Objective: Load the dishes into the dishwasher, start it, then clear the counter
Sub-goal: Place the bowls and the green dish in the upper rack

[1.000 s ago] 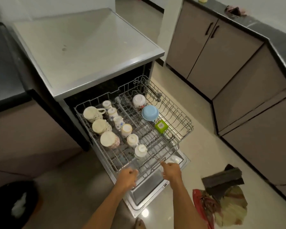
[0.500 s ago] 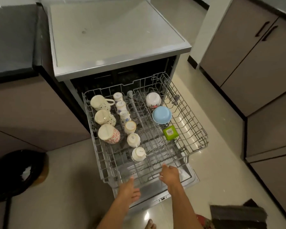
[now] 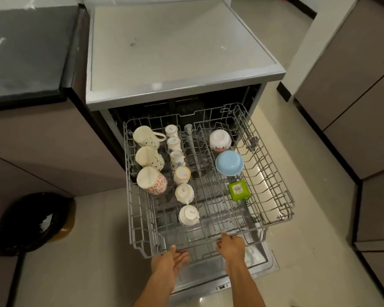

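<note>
The dishwasher [image 3: 175, 52] stands open with its grey wire rack [image 3: 267, 165] pulled out over the lowered door [image 3: 261, 261]. On the rack's left side, three patterned mugs [image 3: 149, 157] lie upside down beside a row of several small white cups [image 3: 182, 175]. A white bowl [image 3: 220, 139], a blue bowl [image 3: 229, 163] and a green square container [image 3: 238, 189] sit on the right side. My left hand [image 3: 171, 260] touches the rack's front edge with straight fingers. My right hand [image 3: 231, 244] grips the front rail, thumb on top.
A black-lined waste bin [image 3: 33, 222] stands on the floor at the left. Dark counter [image 3: 27, 52] lies left of the dishwasher, and brown cabinets [image 3: 353, 85] line the right side across a strip of tiled floor.
The view has shifted to look more squarely down on the rack. Both hands stay at the rack's front edge, and my left hand's fingers have straightened.
</note>
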Tool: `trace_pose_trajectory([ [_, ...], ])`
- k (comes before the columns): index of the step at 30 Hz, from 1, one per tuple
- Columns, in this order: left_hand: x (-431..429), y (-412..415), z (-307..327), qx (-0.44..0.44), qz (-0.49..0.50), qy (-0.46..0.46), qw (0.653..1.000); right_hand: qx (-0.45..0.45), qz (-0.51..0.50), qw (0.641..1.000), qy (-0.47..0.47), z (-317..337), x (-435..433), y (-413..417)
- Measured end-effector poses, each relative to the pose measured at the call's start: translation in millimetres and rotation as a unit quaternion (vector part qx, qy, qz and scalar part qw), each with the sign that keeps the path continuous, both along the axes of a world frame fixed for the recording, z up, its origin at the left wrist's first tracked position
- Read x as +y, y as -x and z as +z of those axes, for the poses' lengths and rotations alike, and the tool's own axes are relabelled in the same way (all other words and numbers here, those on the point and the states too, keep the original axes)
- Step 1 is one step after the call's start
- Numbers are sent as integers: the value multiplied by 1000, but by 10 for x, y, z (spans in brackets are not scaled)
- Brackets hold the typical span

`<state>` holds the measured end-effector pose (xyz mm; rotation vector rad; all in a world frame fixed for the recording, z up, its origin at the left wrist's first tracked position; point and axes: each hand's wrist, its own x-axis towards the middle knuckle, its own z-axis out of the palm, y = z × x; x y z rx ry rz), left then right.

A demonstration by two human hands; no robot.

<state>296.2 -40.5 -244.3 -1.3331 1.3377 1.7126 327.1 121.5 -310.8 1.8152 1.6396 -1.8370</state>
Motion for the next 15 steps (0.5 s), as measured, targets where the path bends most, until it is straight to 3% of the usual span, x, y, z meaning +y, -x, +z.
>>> trace_pose_trajectory([
  [15,84,1099,-18,1,-13,-22,1000,-18,17,999,-45,195,59,1101],
])
